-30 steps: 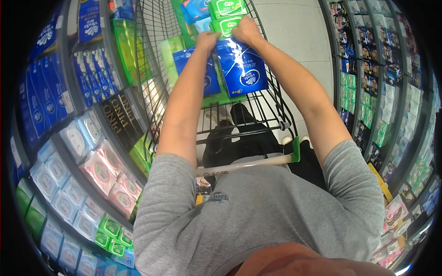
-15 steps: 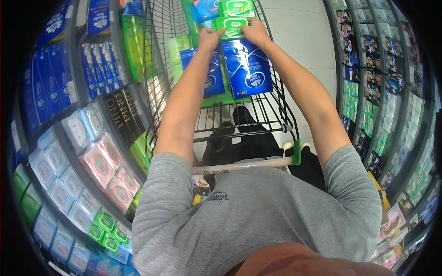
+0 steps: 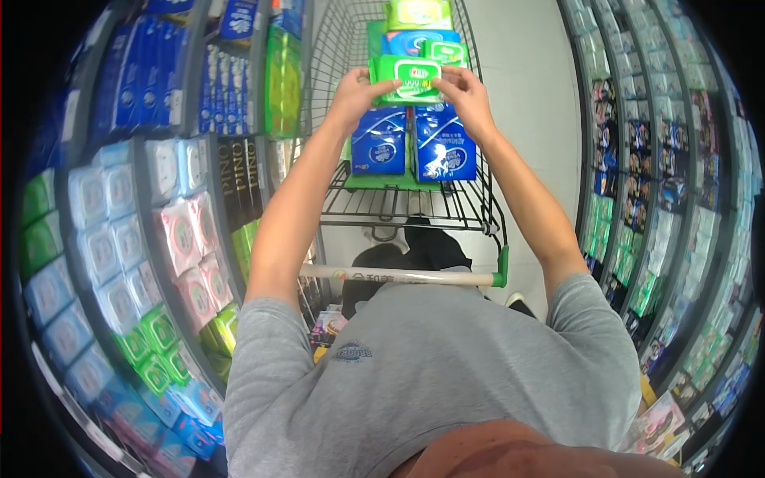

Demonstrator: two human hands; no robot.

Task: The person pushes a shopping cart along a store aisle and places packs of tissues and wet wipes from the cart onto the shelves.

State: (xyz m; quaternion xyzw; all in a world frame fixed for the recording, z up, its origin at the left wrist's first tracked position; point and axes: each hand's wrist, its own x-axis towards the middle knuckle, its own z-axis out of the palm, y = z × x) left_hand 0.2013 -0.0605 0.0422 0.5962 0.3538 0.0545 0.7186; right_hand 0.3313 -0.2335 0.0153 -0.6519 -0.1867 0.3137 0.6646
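Green pack (image 3: 406,80) newly raised between 2 outstretched arms (image 3: 296,211), fingers (image 3: 388,86) gripping its 2 ends

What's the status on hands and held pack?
Left hand, right hand gripping green pack at either end. Two blue packs in cart, nearer handle. Nothing visibly blocking hands.

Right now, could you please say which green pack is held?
The green pack pictured just above the blue packs, gripped by the left hand and right hand; the others aren't.

Bright, fairly even indoor light, shadows weak; glare streaks on blue packs (image 3: 446,150); strong fisheye, side shelves (image 3: 151,239) bow outward, black vignette at corners; outer edges soft, small print unreadable
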